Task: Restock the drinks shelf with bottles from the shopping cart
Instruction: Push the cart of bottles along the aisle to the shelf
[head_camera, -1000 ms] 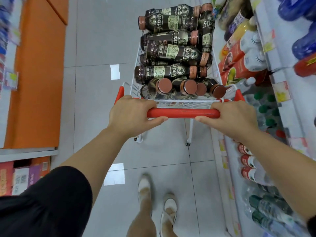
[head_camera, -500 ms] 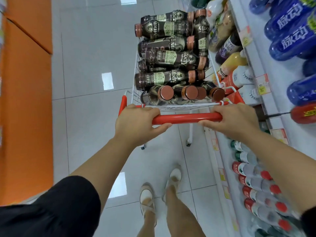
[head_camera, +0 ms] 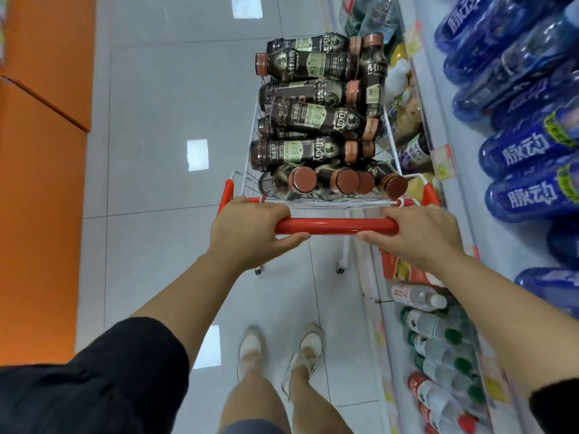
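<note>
A shop aisle with a glossy pale grey tiled floor (head_camera: 150,189) runs ahead, and a white wire shopping cart with red corners (head_camera: 226,195) stands in the middle of it. To the left of the cart, well apart across the floor, is a flat orange panel (head_camera: 40,183). Just beside the cart on its right is the white drinks shelf (head_camera: 463,198), with large blue plastic bottles with white lettering (head_camera: 529,151) lying in rows on its upper level, and clear bottles with green and red caps (head_camera: 438,343) on a lower level nearer the person than the cart. Inside the cart, dark brown coffee bottles with copper-coloured caps (head_camera: 300,153) are heaped above the rim; most lie crosswise, while a row at the near end points its caps toward the person. None of these bottles is on the shelf. The cart's red handle bar (head_camera: 336,226) is at its near end. The left hand (head_camera: 247,233) grips the bar's left end, fingers over the top and thumb underneath, and the right hand (head_camera: 419,233) grips the right end in the same way. Behind the cart, the person's feet in pale shoes (head_camera: 250,349) are on the tiles, and a black sleeve (head_camera: 94,377) covers the left upper arm.
</note>
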`<state>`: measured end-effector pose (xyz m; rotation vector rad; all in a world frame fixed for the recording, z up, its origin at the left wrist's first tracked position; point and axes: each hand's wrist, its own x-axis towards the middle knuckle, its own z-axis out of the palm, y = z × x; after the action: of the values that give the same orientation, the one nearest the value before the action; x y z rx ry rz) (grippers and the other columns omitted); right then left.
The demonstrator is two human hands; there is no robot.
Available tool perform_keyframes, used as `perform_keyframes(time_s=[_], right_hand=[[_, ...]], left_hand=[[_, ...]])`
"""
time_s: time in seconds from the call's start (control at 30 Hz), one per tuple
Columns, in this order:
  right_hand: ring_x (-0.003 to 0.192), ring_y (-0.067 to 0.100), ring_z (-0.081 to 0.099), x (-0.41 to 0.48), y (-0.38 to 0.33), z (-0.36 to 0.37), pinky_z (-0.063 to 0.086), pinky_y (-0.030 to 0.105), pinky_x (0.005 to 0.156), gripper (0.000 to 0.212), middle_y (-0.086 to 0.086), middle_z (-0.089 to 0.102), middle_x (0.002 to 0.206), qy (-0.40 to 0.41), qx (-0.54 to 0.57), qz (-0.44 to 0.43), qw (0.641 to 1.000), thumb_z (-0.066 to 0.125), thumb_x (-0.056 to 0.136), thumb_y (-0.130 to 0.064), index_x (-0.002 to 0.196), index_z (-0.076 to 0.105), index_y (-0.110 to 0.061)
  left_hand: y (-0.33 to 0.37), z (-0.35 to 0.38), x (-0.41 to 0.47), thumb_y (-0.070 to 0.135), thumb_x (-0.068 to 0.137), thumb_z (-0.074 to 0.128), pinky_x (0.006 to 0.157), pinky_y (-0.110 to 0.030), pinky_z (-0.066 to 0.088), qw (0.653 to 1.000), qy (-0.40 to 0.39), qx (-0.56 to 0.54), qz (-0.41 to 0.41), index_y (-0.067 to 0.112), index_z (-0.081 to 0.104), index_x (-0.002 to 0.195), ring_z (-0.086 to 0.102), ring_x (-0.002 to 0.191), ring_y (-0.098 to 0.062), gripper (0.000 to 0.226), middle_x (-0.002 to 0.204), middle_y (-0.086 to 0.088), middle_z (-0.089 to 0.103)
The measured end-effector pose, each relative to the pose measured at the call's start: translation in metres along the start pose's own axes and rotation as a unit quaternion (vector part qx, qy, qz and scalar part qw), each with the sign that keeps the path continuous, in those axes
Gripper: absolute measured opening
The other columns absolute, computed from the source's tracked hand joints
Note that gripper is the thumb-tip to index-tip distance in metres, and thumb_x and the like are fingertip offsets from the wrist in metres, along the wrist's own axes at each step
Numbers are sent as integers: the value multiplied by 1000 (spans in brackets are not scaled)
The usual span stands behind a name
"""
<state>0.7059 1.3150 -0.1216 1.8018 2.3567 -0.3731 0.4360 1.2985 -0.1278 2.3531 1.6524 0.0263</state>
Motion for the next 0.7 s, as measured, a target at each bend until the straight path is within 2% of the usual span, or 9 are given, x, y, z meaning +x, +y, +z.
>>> perform_keyframes(time_s=[0.13,0.27,0.4,0.47,0.53,0.6,0.67,0.7], right_hand=[[68,16,54,39,19,-14,32,28,60,70,-12,56,61,-15,1,14,1000,16,57,-91,67,54,-32],[70,16,50,71,31,-31,31,28,64,52,-15,51,62,-47,16,44,998,36,66,-85,59,46,-34],[75,17,54,99,42,-49,32,30,69,71,-10,59,67,-72,43,104,991,28,53,-90,74,59,-30],[76,15,56,109,41,-53,35,30,70,69,-12,62,72,-60,111,153,980,31,52,-88,78,59,-31],[78,11,57,116,34,-54,44,32,72,56,-13,63,80,-8,220,212,952,48,59,-81,84,58,-32],[80,13,58,124,23,-54,50,35,74,40,-11,62,90,69,281,236,928,64,68,-61,95,58,-31],[84,13,57,134,9,-55,49,32,77,41,-9,57,102,91,309,228,919,71,73,-41,109,58,-27],[87,12,56,140,1,-55,49,31,80,45,-8,54,107,90,327,221,914,73,74,-34,114,56,-25]], left_hand=[[-7,-10,45,71,82,36,66,-27,29,1000,-12,5,1,28,54,77,46,60,-14,47,63,11,49],[-13,-21,86,69,84,33,67,-27,29,999,-42,-13,1,30,51,79,49,65,-14,44,69,11,54],[-19,-37,123,60,90,34,66,-29,35,991,-115,-70,-1,28,58,88,52,69,-16,40,68,10,53],[-27,-49,140,54,93,35,69,-30,41,979,-164,-123,-9,29,63,96,57,79,-14,38,82,10,61],[-37,-61,155,45,94,42,78,-31,46,956,-201,-213,-28,28,64,100,57,87,-11,28,95,13,61],[-44,-69,169,36,93,50,78,-30,46,943,-170,-280,-55,29,62,94,55,84,-7,14,89,17,57],[-51,-71,182,34,90,56,76,-32,48,948,-98,-290,-84,30,57,94,56,85,-8,6,87,18,56],[-54,-70,187,34,87,59,79,-33,48,954,-69,-279,-87,30,55,100,56,91,-9,14,94,16,56]])
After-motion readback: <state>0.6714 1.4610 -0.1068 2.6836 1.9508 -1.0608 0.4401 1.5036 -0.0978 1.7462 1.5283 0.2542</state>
